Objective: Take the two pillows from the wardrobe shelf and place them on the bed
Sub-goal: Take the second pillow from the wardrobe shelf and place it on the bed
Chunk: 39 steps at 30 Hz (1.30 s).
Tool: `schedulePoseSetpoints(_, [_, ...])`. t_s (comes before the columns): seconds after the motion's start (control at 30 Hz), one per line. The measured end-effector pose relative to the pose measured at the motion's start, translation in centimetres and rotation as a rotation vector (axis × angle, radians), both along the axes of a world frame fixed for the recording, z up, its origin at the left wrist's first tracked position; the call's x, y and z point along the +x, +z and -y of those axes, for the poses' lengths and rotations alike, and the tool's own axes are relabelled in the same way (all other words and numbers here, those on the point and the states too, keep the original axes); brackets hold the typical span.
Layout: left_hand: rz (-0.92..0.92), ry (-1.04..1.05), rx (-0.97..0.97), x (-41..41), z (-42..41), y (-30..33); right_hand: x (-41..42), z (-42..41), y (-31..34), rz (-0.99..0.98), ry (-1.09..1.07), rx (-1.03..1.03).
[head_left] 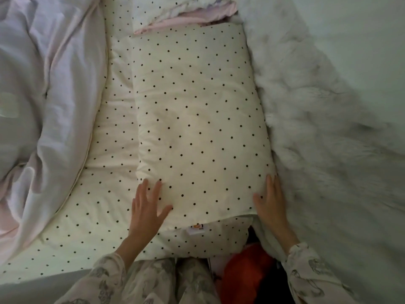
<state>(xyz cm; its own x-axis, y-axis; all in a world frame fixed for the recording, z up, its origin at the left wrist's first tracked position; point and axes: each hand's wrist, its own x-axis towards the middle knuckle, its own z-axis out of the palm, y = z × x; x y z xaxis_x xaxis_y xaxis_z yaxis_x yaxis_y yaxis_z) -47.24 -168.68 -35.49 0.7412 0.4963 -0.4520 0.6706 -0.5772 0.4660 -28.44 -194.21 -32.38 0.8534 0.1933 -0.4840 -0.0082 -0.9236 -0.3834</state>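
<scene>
Pillow (197, 119) lies flat on the bed (105, 194), its long side running from near to far, cream with small dark dots like the sheet beneath it; we see a second dotted pillow (208, 240) under its near end, poking out toward us with a small white label (197, 229) at the seam. Our left hand (146, 207) rests palm down on the near left corner of the top pillow, fingers spread and loose, pressing rather than gripping; our right hand (270, 202) lies flat along the near right edge, fingers straight and together, wedged between the pillow and the fluffy white blanket (317, 128) that fills the right side. Both wrists come out of pale patterned sleeves (306, 275). To the left a crumpled pale pink duvet (43, 95) is pushed aside, just beside the bare dotted sheet; at the far end a folded pink-edged cover (186, 16) touches the pillow's far edge. Near the bottom, between our arms, something red-orange (245, 273) shows, though we cannot tell what it is.
</scene>
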Motion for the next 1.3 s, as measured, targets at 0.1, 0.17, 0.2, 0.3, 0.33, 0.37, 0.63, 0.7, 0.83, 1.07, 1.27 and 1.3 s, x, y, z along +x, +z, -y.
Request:
schedulePoseSetpoints(0.1, [-0.062,-0.322,0.197,-2.1,1.2,0.2,-2.3,2.1,0.3,0.019,0.194,-0.157])
schedulePoseSetpoints(0.17, [-0.067,-0.335,0.239,-2.6,1.5,0.3,-2.7,3.1,0.5,0.081,0.251,-0.231])
schedulePoseSetpoints(0.2, [-0.062,-0.309,0.24,-2.6,1.6,0.2,-2.6,3.3,0.4,0.109,0.239,-0.239])
schedulePoseSetpoints(0.3, [-0.055,-0.245,0.243,-2.2,1.6,0.1,-1.5,3.1,0.2,0.17,0.23,-0.266])
schedulePoseSetpoints(0.33, [-0.048,-0.239,0.248,-2.1,1.6,0.2,-1.2,3.0,0.3,0.189,0.245,-0.267])
schedulePoseSetpoints(0.37, [-0.032,-0.244,0.254,-2.1,1.5,0.3,-1.0,3.0,0.3,0.209,0.258,-0.252])
schedulePoseSetpoints(0.63, [-0.065,-0.173,0.053,-2.1,0.4,-0.1,-1.2,4.6,1.3,0.166,0.283,-0.013])
schedulePoseSetpoints(0.7, [-0.104,-0.124,-0.005,-2.0,0.6,-0.3,-1.2,4.8,1.1,0.082,0.294,-0.015])
schedulePoseSetpoints(0.83, [-0.172,-0.158,-0.001,-1.6,0.5,0.3,-1.1,4.8,1.1,-0.035,0.388,-0.107])
schedulePoseSetpoints(1.07, [-0.314,-0.224,0.11,2.0,-1.8,1.6,2.0,2.6,2.0,-0.102,0.226,-0.184])
schedulePoseSetpoints(1.27, [-0.172,-0.277,0.254,6.1,-3.4,0.6,3.9,-1.8,1.4,0.161,0.286,-0.099])
schedulePoseSetpoints(1.3, [-0.188,-0.325,0.257,6.5,-3.3,0.3,4.3,-2.8,1.0,0.156,0.363,-0.132])
